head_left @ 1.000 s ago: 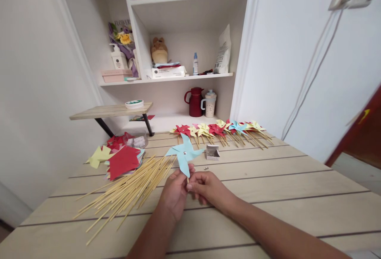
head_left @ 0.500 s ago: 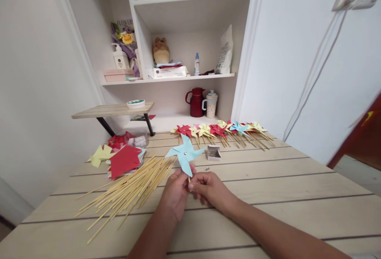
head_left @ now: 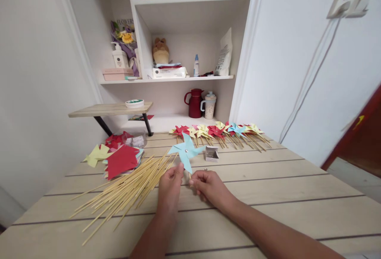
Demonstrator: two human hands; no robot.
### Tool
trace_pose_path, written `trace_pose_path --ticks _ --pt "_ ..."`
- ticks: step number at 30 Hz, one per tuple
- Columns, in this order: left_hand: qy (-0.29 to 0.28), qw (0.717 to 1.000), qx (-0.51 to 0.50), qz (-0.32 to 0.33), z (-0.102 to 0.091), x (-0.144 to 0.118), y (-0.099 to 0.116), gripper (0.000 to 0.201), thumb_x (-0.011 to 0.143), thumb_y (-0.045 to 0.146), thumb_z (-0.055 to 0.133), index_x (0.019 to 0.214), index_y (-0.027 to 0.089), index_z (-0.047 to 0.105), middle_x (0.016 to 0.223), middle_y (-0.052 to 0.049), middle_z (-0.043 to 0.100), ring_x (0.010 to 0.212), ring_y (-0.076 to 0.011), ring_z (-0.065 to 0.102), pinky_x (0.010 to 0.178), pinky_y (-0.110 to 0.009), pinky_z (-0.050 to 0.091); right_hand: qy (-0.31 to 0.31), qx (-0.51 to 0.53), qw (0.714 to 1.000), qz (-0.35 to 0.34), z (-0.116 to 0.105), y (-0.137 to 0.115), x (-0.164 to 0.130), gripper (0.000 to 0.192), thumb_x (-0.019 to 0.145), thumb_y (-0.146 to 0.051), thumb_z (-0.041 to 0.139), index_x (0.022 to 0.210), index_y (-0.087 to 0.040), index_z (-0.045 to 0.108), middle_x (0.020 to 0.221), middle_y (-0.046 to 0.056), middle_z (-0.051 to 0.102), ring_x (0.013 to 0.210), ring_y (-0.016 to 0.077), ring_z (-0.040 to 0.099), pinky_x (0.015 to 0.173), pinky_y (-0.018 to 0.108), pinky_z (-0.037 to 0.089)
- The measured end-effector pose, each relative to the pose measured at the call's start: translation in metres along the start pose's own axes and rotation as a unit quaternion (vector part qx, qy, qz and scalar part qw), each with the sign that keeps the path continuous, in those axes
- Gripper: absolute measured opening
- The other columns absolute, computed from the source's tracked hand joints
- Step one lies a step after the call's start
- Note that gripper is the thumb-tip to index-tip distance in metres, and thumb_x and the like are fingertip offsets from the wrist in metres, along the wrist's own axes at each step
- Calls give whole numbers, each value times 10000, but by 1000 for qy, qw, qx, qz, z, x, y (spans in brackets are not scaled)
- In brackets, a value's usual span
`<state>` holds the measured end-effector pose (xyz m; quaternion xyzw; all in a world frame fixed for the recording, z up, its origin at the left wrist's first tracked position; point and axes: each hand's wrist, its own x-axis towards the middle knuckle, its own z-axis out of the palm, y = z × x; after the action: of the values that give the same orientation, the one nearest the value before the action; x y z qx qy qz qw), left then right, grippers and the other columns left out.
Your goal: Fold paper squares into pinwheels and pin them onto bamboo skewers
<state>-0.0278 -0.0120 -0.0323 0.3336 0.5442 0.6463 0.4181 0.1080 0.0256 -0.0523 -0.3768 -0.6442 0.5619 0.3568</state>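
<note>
A light blue paper pinwheel (head_left: 185, 151) with a silvery pin at its centre stands upright over the table. My right hand (head_left: 210, 185) is closed, pinching its stick (head_left: 189, 176) just under the lower blade. To the left, my left hand (head_left: 170, 185) is off the stick, fingers loosely curled and thumb raised beside the lower blade. Whether that thumb touches the paper, I cannot tell. The lower part of the stick is hidden by my right hand. Behind it sits a small open box (head_left: 211, 154) with small metal pieces inside.
Loose wooden sticks (head_left: 127, 189) lie fanned out left of my hands. Beyond them are a red paper stack (head_left: 122, 162) and a yellow pinwheel shape (head_left: 97, 155). Finished pinwheels (head_left: 216, 131) line the table's back. A low wooden riser (head_left: 110, 110) stands back left.
My left hand has let go of the stick and shifted left, beside the blades. The pinwheel has turned slightly, while my right hand keeps its hold.
</note>
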Motion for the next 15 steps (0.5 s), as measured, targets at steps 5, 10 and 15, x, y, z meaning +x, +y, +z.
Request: trace_pose_path --ticks 5,10,15 --pt "-34 999 0 1 2 -3 0 356 608 465 839 672 141 706 601 -29 628 605 -159 559 598 -253 409 -17 -15 1000 3 -1 -1 -2 259 785 -406 641 670 -180 588 482 -61 513 346 50 358 359 192 227" --pt "-18 999 -18 21 1 -5 3 304 632 427 809 596 152 683 543 -10 580 569 -153 526 569 -255 378 -21 -18 1000 11 -1 -1 -3 252 790 -402 644 681 -181 590 481 -64 508 345 51 353 360 193 234" --pt "6 999 12 33 0 -4 2 276 657 405 786 602 152 688 553 -5 577 575 -151 514 575 -256 378 -21 -24 999 19 -1 -4 -3 243 779 -395 636 676 -182 583 478 -61 510 341 56 356 357 197 225"
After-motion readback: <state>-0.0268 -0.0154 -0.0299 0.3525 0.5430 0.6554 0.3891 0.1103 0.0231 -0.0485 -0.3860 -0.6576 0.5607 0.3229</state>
